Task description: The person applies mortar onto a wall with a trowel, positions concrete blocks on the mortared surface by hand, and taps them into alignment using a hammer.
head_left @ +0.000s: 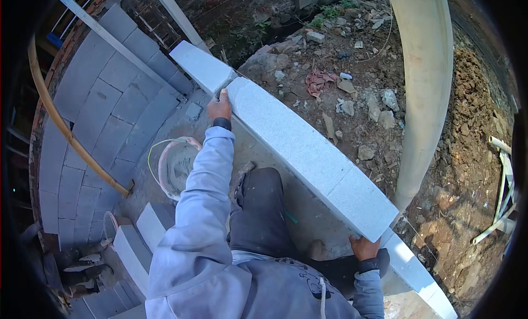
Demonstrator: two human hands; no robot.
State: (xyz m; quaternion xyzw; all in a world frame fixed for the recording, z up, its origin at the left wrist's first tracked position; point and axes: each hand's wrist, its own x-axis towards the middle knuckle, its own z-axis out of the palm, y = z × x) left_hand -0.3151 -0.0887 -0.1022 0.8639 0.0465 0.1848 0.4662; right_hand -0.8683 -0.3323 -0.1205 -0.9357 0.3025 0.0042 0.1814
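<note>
A long, pale aerated concrete block (291, 135) lies diagonally in front of me, with a thin line across its top towards the right end. My left hand (219, 108) grips its far left end, thumb up against the corner; the other fingers are mostly hidden. At the opposite end my right hand (364, 247) is closed around the lower corner, its fingers partly under the block. Just beyond my left hand, another block (203, 66) meets this one end to end at a narrow joint. Below the right end, a lower row of blocks (415, 269) continues.
A bucket (163, 168) holding grey mortar stands left of my leg. More blocks (135, 250) sit at lower left, near a block wall (102, 118) with a bamboo pole (66, 132). A thick pole (426, 93) rises at right, over rubble-strewn soil (357, 99).
</note>
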